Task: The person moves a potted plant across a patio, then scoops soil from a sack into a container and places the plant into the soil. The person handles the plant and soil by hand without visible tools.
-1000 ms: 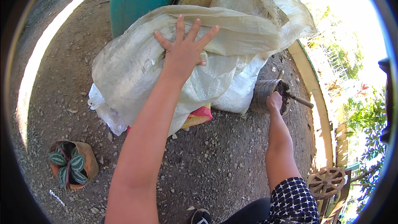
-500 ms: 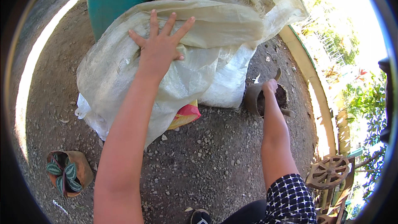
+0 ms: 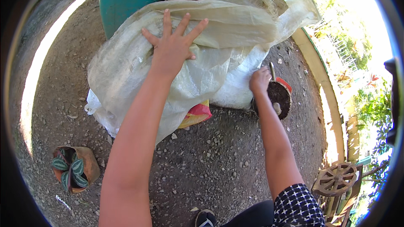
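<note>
My left hand [image 3: 171,52] lies flat, fingers spread, on a large translucent white woven sack [image 3: 126,63]. A round pot of dark soil [image 3: 281,94] stands at the right end of the sacks. My right hand [image 3: 260,80] is closed at the pot's upper left edge, beside a white sack [image 3: 240,84]; its fingertips are partly hidden. One stub [image 3: 272,71] sticks up at the far rim, and a pale knob-like end [image 3: 277,108] shows at the near side. Behind the pot a red-orange piece [image 3: 285,85] is partly visible.
A teal bin [image 3: 130,4] stands behind the sacks. A yellow and red bag [image 3: 197,113] pokes out beneath them. At the lower left is a clay pot with a striped-leaf plant [image 3: 80,168]. A low kerb [image 3: 317,67] and a wooden wheel [image 3: 336,178] are at the right.
The pot of soil has turned more upright, and my right hand has moved left along with its rim. The red-orange piece has come into sight. My left hand stays on the sack.
</note>
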Motion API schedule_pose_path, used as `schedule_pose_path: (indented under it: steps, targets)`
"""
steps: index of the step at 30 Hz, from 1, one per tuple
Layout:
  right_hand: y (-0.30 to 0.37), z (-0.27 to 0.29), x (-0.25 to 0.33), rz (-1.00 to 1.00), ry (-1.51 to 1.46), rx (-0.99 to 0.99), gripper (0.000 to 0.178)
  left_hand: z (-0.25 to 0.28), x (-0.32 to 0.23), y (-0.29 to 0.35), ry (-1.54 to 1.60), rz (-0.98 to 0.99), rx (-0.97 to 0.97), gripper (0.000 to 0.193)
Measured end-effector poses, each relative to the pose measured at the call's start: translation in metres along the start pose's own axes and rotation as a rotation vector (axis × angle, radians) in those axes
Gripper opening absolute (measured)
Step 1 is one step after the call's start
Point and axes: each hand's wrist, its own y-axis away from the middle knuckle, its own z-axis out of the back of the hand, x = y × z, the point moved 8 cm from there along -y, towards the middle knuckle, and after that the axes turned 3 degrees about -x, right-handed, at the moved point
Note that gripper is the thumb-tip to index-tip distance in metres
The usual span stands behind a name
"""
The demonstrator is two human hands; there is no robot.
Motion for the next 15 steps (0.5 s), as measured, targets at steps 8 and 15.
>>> schedule_pose_path:
  steps: [8,15]
  targets:
    - [0.099,-0.012,0.026,0.161,0.1,0.117,0.045,0.01,0.002,0.019,-0.003,-0.048,-0.021,0.088]
    - [0.156,0.022,-0.015,0.196,0.012,0.303,0.038,0.017,0.008,0.042,0.036,-0.11,0.0,0.076]
